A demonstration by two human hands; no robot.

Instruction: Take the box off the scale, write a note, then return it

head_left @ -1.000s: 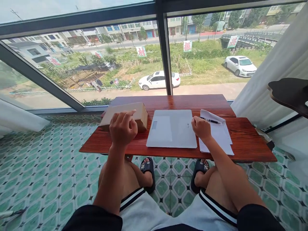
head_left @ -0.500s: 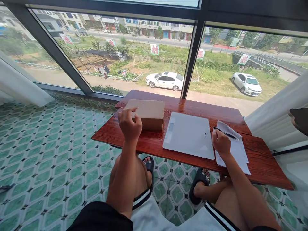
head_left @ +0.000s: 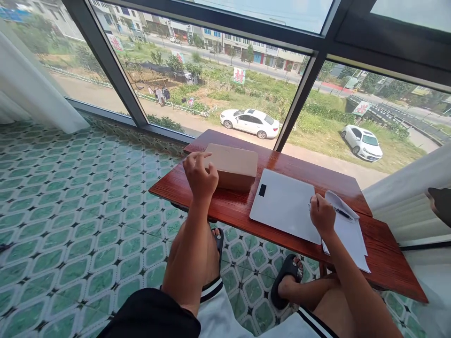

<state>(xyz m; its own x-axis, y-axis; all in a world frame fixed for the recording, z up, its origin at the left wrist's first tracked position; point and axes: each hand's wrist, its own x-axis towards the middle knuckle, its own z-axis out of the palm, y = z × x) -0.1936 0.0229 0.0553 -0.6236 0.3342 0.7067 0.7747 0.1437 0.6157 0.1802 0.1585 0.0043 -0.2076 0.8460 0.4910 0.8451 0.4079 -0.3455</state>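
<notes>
My left hand [head_left: 201,172] is over the left front corner of a closed cardboard box [head_left: 234,162], its fingers loosely bent and apart, holding nothing. I cannot tell whether it touches the box. A flat white scale [head_left: 284,204] with a small dark display lies to the right of the box. Over the scale's right edge is my right hand [head_left: 322,215], fingers curled in, with nothing visible in it. Just to its right, a dark pen [head_left: 342,213] lies on white sheets of paper [head_left: 347,239], whose top edge curls up.
Everything lies on a reddish-brown wooden table [head_left: 384,253] in front of a large window. My knees and sandals [head_left: 287,280] are under its near edge. A white curtain [head_left: 391,188] hangs at the right, and another curtain [head_left: 42,80] at the left.
The view has turned and tilted. My right hand has moved left from beside the pen to over the scale's edge. The scale's display looks dark now, where it was pale grey. My left hand's fingers have spread.
</notes>
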